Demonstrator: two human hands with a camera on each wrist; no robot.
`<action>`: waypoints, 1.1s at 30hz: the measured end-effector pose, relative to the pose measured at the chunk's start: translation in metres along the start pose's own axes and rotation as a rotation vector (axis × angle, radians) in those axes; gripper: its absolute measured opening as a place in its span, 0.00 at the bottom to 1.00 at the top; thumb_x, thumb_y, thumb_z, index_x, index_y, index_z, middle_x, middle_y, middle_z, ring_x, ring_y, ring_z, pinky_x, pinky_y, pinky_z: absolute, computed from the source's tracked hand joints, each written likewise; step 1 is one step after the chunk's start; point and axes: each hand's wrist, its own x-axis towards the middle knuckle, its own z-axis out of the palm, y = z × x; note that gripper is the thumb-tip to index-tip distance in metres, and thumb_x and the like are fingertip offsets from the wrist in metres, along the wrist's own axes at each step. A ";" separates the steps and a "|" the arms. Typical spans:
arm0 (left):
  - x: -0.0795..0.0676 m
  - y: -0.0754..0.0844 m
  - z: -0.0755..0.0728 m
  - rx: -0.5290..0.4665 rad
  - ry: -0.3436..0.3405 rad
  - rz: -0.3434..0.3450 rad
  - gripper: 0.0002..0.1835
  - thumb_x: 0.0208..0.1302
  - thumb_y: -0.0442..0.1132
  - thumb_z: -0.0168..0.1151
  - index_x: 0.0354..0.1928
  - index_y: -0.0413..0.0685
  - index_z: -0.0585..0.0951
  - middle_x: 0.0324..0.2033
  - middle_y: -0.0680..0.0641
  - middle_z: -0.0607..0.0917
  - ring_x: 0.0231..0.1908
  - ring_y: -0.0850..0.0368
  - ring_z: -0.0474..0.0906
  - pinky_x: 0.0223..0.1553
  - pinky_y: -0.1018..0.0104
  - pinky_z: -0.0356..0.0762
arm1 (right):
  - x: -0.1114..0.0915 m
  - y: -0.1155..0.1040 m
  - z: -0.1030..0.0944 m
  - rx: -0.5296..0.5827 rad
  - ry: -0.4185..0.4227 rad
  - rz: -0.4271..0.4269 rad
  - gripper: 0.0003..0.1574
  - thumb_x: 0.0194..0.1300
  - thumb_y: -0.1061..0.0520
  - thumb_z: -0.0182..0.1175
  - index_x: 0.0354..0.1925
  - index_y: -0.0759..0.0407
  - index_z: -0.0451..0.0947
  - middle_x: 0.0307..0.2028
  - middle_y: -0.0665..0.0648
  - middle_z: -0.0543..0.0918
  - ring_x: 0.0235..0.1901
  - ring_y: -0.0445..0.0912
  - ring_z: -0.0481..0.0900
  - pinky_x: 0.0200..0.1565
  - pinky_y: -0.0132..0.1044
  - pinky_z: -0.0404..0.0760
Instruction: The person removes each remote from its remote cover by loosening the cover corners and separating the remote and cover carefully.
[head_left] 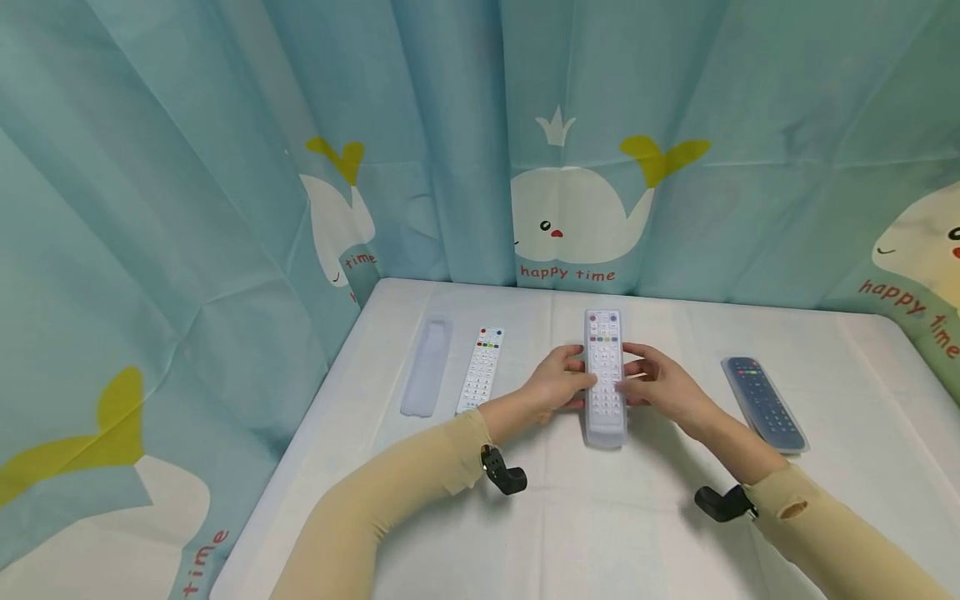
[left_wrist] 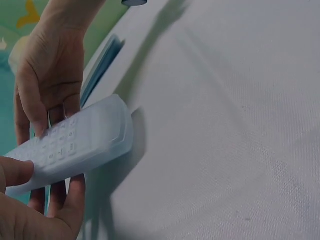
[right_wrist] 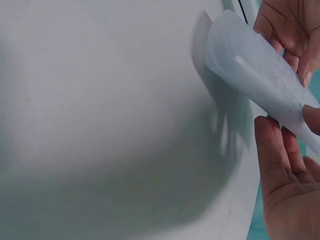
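Both hands hold a white remote control inside a translucent silicone cover, raised a little over the table. My left hand grips its left edge, thumb on the button face and fingers underneath. On the opposite edge, my right hand pinches it the same way. In the left wrist view the covered remote casts a shadow on the cloth, and its lower end sticks out past the fingers. The right wrist view shows that covered remote tilted, with fingertips beneath it.
Left of the hands lie a bare white remote and an empty translucent cover. A dark remote in a clear cover lies at the right. The white-clothed table meets a blue curtain at the back and left.
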 end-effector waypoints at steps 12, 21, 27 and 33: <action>0.003 0.006 -0.008 0.037 -0.047 0.100 0.28 0.69 0.28 0.64 0.69 0.45 0.73 0.50 0.48 0.79 0.46 0.54 0.79 0.47 0.54 0.84 | 0.005 -0.007 0.001 -0.036 0.054 -0.023 0.38 0.75 0.58 0.61 0.75 0.67 0.58 0.58 0.72 0.75 0.47 0.45 0.79 0.44 0.38 0.85; 0.009 0.014 -0.011 0.073 -0.055 0.151 0.27 0.71 0.30 0.63 0.71 0.45 0.71 0.50 0.47 0.82 0.48 0.55 0.81 0.50 0.53 0.83 | 0.008 -0.014 -0.002 -0.053 0.076 -0.074 0.38 0.75 0.58 0.61 0.75 0.67 0.58 0.58 0.72 0.75 0.52 0.53 0.78 0.47 0.40 0.86; 0.014 0.019 -0.010 0.117 -0.031 0.222 0.25 0.71 0.29 0.62 0.69 0.45 0.73 0.52 0.47 0.82 0.49 0.55 0.82 0.50 0.55 0.83 | 0.012 -0.017 -0.003 -0.052 0.106 -0.141 0.34 0.75 0.62 0.60 0.72 0.68 0.59 0.57 0.73 0.75 0.48 0.45 0.80 0.48 0.37 0.85; 0.017 0.024 -0.011 0.185 -0.024 0.272 0.25 0.72 0.30 0.62 0.69 0.44 0.73 0.57 0.48 0.81 0.53 0.56 0.81 0.51 0.63 0.81 | 0.014 -0.022 -0.003 -0.044 0.144 -0.169 0.32 0.75 0.63 0.60 0.70 0.68 0.61 0.57 0.72 0.76 0.49 0.43 0.80 0.48 0.33 0.84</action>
